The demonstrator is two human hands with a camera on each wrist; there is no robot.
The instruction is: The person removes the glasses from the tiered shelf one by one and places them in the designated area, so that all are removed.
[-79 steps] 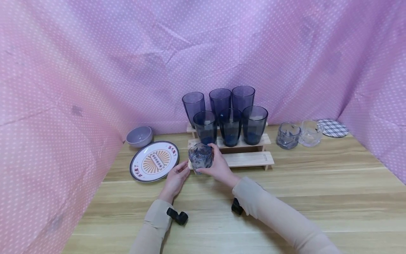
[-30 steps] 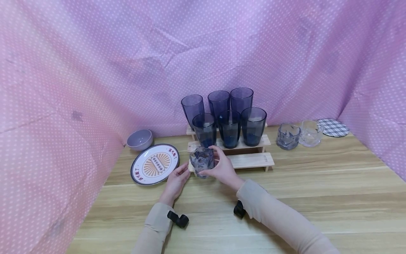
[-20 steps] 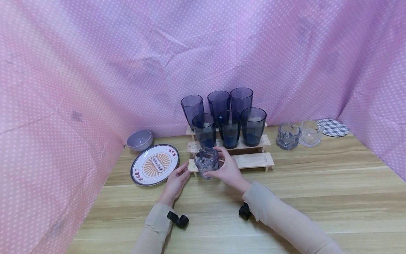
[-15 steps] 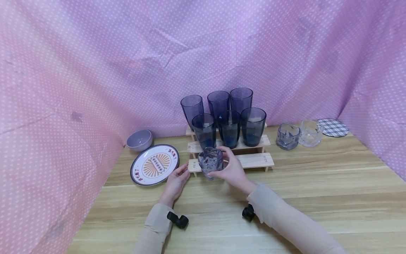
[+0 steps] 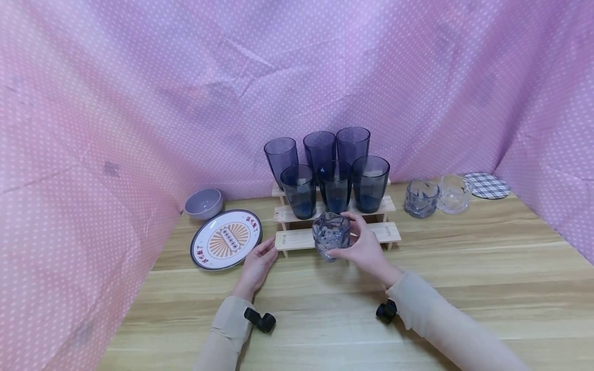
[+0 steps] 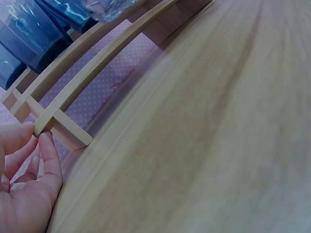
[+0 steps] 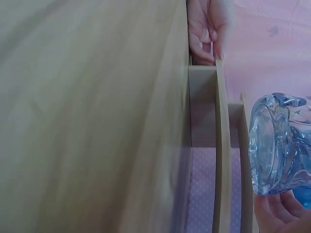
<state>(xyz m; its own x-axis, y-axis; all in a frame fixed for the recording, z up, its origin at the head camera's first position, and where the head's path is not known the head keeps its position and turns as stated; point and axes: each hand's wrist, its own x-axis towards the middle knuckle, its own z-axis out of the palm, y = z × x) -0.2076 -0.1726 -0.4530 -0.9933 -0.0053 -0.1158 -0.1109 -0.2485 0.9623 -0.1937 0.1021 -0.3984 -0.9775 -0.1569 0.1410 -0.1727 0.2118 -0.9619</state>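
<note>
My right hand [image 5: 364, 250] grips a short, wavy-sided clear glass tumbler [image 5: 331, 236] by its right side, thumb toward me. The tumbler is upright and overlaps the middle of the lowest step of a wooden tiered rack [image 5: 294, 239]. In the right wrist view its thick base [image 7: 265, 145] hangs above the front board. My left hand [image 5: 256, 264] pinches the left end of that lowest step between thumb and fingers, plain in the left wrist view at the board's end [image 6: 46, 121]. Tall dark blue tumblers [image 5: 299, 191] stand in two rows on the upper steps.
Left of the rack lie a white plate [image 5: 227, 239] with an orange sunburst and a grey-purple bowl [image 5: 204, 203]. To the right stand a greyish short glass [image 5: 421, 200] and a clear one [image 5: 455, 196], near a checked round mat [image 5: 487, 186]. Pink dotted cloth [image 5: 297, 77] encloses the back.
My right hand has carried the short tumbler rightward along the lowest step, from its left end to about its middle. My left hand stays at the rack's left end.
</note>
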